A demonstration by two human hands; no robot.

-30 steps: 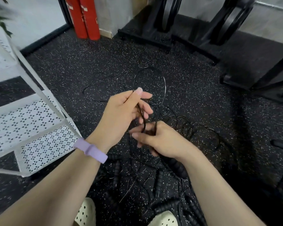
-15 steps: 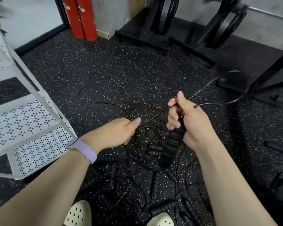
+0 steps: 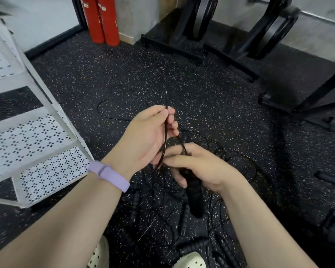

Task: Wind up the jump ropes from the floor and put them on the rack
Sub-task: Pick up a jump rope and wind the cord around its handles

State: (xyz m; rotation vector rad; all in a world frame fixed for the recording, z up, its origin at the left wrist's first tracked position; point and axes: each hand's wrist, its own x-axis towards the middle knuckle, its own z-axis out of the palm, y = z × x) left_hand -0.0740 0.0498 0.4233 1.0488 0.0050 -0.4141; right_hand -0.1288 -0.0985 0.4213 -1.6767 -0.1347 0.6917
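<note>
A tangle of thin black jump ropes with ribbed black handles lies on the speckled floor below my hands. My right hand grips one ribbed handle, which hangs down from the fist. My left hand, with a lilac band on the wrist, pinches a narrow loop of that rope's thin cord between thumb and fingers; the loop stands up past the fingertips. The two hands are close together, almost touching. The white rack with perforated shelves stands at the left.
Two red cylinders stand by the far wall. Black weight stands and a black frame fill the back and right. My pale shoes show at the bottom edge among loose handles.
My right hand, raised to the right with the handle half a second ago, has dropped back to centre. My left hand rose from the tangle and now pinches a folded loop of cord.
</note>
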